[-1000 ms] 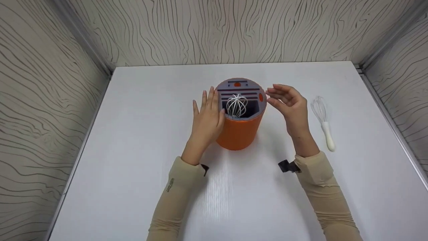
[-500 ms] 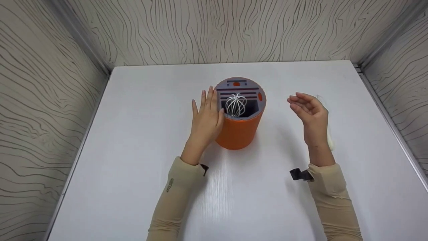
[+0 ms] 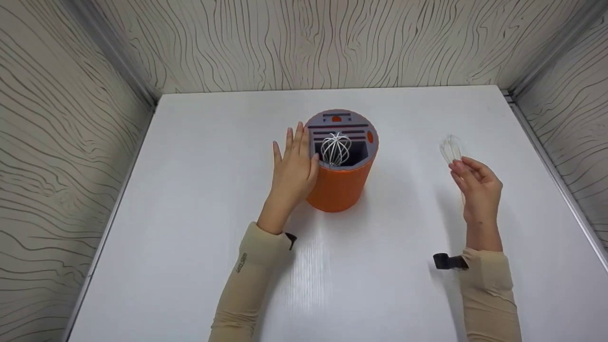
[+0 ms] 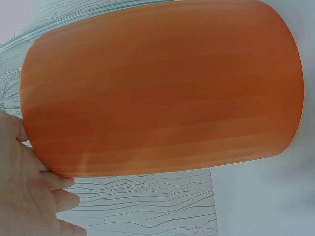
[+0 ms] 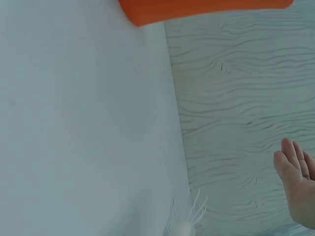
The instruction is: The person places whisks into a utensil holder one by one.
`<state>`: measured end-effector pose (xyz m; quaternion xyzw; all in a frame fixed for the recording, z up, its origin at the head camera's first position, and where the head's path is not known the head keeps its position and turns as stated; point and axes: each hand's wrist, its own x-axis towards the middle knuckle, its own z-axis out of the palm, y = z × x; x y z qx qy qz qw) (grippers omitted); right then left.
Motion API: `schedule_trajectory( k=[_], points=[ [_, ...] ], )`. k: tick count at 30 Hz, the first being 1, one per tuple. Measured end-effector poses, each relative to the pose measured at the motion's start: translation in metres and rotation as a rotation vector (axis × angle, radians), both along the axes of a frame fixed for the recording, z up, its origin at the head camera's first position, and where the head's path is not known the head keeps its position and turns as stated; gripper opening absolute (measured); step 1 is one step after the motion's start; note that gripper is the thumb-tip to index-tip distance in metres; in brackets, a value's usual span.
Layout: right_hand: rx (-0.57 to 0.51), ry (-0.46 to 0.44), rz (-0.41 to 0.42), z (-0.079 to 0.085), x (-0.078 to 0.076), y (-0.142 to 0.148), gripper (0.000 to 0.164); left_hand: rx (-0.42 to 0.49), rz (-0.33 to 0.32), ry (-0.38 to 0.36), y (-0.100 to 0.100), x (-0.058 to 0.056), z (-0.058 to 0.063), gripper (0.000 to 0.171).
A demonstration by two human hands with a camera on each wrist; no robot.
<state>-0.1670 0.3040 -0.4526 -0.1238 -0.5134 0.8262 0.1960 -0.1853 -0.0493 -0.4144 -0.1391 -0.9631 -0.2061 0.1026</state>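
An orange cylindrical utensil holder (image 3: 338, 190) stands upright, its grey top cut with slots. The wire head of a whisk (image 3: 336, 149) sticks out of its large opening. My left hand (image 3: 294, 173) rests along the holder's left side with fingers extended; the left wrist view shows this hand (image 4: 29, 182) at the rim. On the right, my right hand (image 3: 479, 192) pinches a second whisk (image 3: 450, 148) near its neck, hiding most of its handle. The right wrist view catches this whisk (image 5: 183, 227) at the bottom edge and the hand (image 5: 300, 189) apart from it.
The white table (image 3: 190, 213) is bounded by wood-patterned panels (image 3: 285, 42) at the back and both sides. Metal rails run along its side edges. A dark wrist-camera mount (image 3: 449, 261) hangs beside the right sleeve.
My right hand has moved from beside the holder rightward and toward me, and its fingers have closed around the second whisk. The left hand and holder stay in place.
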Motion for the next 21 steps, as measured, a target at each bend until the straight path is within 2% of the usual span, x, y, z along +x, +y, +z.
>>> schedule_trajectory(
  k=[5,10,16,21],
  points=[
    [-0.08,-0.123,-0.046,-0.012,-0.007,0.031,0.015,-0.011,0.008,-0.002,-0.001,-0.001,0.0,0.059],
    [-0.107,-0.231,-0.063,-0.027,-0.012,0.051,0.008,-0.008,0.007,-0.018,0.0,-0.001,0.0,0.059],
    [-0.09,-0.319,-0.102,-0.036,-0.016,0.061,0.004,0.002,-0.004,-0.002,0.001,-0.001,0.0,0.058],
    [-0.011,-0.401,-0.15,-0.039,-0.022,0.065,0.004,0.015,-0.003,0.015,0.001,0.0,0.0,0.058]
  ],
)
